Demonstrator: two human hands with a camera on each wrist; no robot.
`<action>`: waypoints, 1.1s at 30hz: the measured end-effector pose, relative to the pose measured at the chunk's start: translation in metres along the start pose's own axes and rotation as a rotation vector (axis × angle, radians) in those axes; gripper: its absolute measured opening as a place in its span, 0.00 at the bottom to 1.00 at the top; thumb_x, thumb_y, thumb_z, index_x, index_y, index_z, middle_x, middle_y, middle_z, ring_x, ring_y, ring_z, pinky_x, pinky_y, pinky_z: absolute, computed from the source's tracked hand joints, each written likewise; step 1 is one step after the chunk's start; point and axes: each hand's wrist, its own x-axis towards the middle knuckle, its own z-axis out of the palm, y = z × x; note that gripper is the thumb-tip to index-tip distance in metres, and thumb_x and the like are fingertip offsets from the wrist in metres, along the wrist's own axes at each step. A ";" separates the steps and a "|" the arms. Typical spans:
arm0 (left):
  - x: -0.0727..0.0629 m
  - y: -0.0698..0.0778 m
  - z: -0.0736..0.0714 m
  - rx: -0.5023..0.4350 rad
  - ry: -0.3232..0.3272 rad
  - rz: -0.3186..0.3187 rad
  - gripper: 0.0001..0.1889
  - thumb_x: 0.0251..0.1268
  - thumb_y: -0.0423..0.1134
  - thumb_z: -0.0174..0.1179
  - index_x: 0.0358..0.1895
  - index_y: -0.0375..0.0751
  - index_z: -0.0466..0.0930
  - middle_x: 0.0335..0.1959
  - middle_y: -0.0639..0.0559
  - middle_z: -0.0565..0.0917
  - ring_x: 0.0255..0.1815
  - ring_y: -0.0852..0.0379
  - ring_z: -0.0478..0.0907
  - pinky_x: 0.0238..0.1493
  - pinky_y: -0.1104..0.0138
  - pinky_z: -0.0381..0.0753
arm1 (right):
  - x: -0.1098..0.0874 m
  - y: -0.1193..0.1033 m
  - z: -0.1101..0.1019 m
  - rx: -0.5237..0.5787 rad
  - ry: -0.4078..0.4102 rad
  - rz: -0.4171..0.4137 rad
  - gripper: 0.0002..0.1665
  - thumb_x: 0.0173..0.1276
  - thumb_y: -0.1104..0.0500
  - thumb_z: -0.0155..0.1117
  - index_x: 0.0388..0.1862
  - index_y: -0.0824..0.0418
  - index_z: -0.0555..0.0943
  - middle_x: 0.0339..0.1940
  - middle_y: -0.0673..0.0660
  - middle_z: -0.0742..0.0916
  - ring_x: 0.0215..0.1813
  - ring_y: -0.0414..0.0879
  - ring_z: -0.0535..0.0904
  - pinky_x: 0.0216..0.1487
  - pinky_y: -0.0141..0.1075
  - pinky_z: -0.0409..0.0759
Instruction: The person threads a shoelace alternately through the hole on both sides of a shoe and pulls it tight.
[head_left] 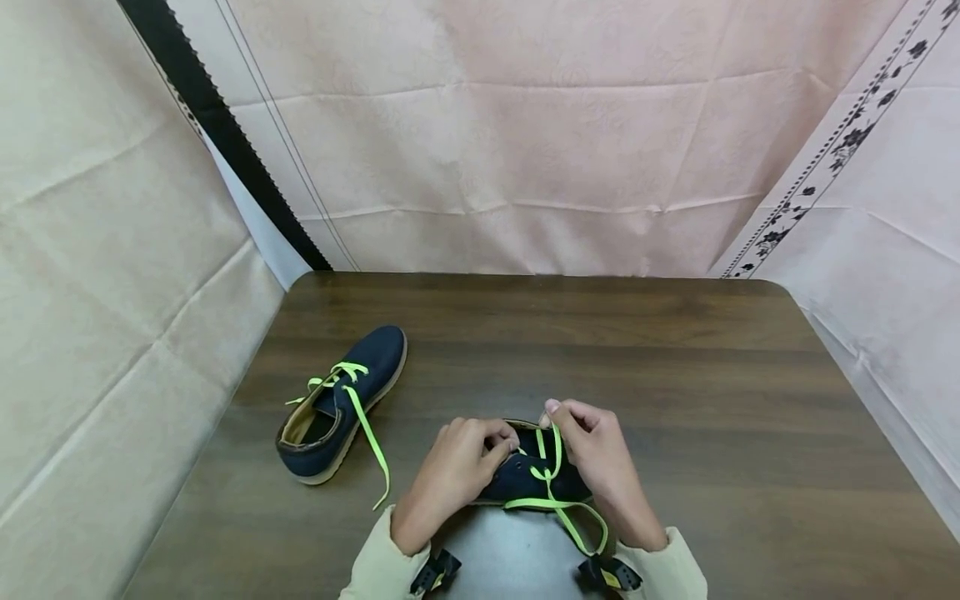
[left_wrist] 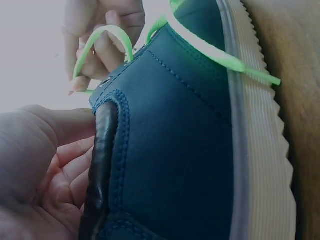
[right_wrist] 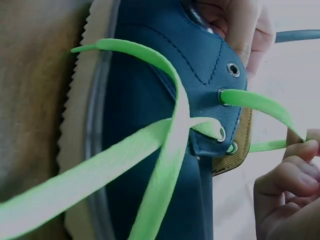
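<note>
A dark blue shoe (head_left: 517,483) with neon green laces lies in front of me, its sole edge toward me. My left hand (head_left: 467,457) grips the collar beside the eyelets; in the left wrist view its thumb and fingers lie around the dark lining (left_wrist: 102,150). With my right hand (head_left: 600,446), I pinch a green shoelace (right_wrist: 265,107) between thumb and fingertips. That lace comes out of an eyelet and is held out from the shoe. One metal eyelet (right_wrist: 233,69) near the collar has no lace through it. Other lace lengths (head_left: 592,533) hang over the near side.
The matching blue shoe (head_left: 386,354) stands at the left on the brown wooden table (head_left: 637,333), its green lace trailing onto the wood. Light cloth (head_left: 525,150) hangs behind the table and along both sides.
</note>
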 end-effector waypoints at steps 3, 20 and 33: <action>-0.001 0.001 -0.001 -0.024 0.020 -0.009 0.06 0.77 0.38 0.64 0.43 0.46 0.91 0.24 0.64 0.84 0.18 0.69 0.73 0.25 0.69 0.74 | -0.006 0.000 -0.002 0.003 -0.022 0.017 0.22 0.81 0.49 0.64 0.37 0.67 0.86 0.12 0.47 0.63 0.15 0.39 0.55 0.19 0.30 0.58; -0.005 0.001 -0.006 -0.240 0.311 -0.022 0.05 0.80 0.35 0.62 0.46 0.45 0.87 0.37 0.51 0.90 0.19 0.65 0.83 0.19 0.68 0.80 | -0.040 0.022 0.000 0.028 -0.068 0.077 0.12 0.80 0.59 0.64 0.38 0.67 0.86 0.16 0.49 0.67 0.14 0.38 0.56 0.17 0.29 0.58; 0.000 0.007 -0.021 -0.208 0.350 0.010 0.05 0.80 0.36 0.62 0.46 0.47 0.88 0.40 0.53 0.91 0.20 0.66 0.83 0.15 0.66 0.74 | -0.049 0.031 0.013 -0.120 0.051 -0.006 0.03 0.75 0.61 0.70 0.38 0.56 0.88 0.15 0.54 0.78 0.11 0.43 0.70 0.14 0.37 0.75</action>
